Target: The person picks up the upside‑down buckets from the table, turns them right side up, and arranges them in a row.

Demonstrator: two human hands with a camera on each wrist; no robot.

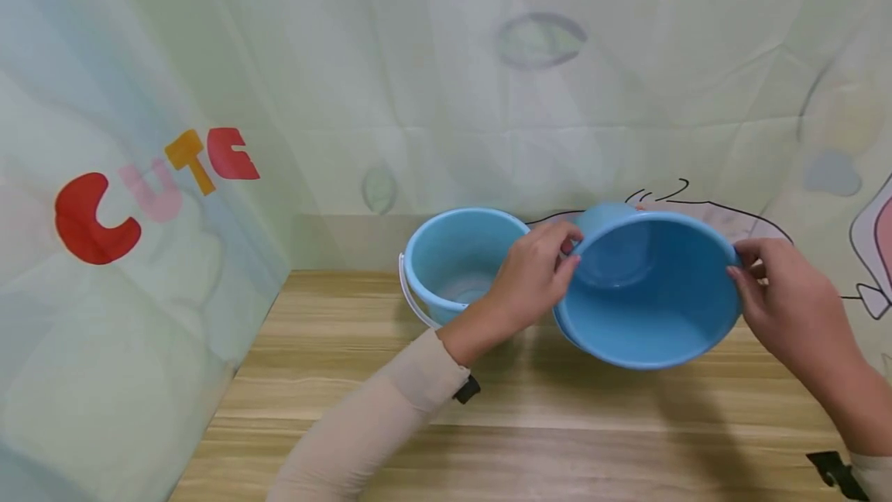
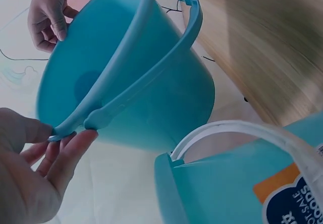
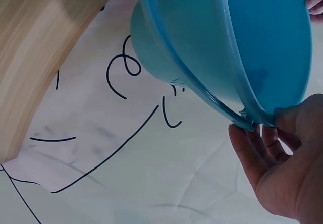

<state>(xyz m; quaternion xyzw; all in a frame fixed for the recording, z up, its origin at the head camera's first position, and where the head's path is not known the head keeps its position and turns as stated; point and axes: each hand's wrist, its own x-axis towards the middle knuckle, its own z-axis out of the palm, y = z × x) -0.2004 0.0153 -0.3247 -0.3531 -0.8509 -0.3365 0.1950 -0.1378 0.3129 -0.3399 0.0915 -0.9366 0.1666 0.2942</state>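
Both hands hold a blue bucket (image 1: 648,316) by opposite sides of its rim, tilted so its open mouth faces me. My left hand (image 1: 533,269) pinches the left rim, thumb inside and fingers outside near the handle joint. My right hand (image 1: 794,293) pinches the right rim the same way. The held bucket's blue handle (image 2: 194,24) hangs below the rim on its outer side. To the left, a lighter blue bucket (image 1: 432,254) with a white handle (image 1: 411,300) stands upright on the table, partly hidden behind my left hand and forearm.
The wood-grain table (image 1: 334,378) meets a pale printed curtain (image 1: 446,115) at the back. At the left, another curtain side bears coloured letters (image 1: 97,219). A printed label (image 2: 287,199) is on the standing bucket's side.
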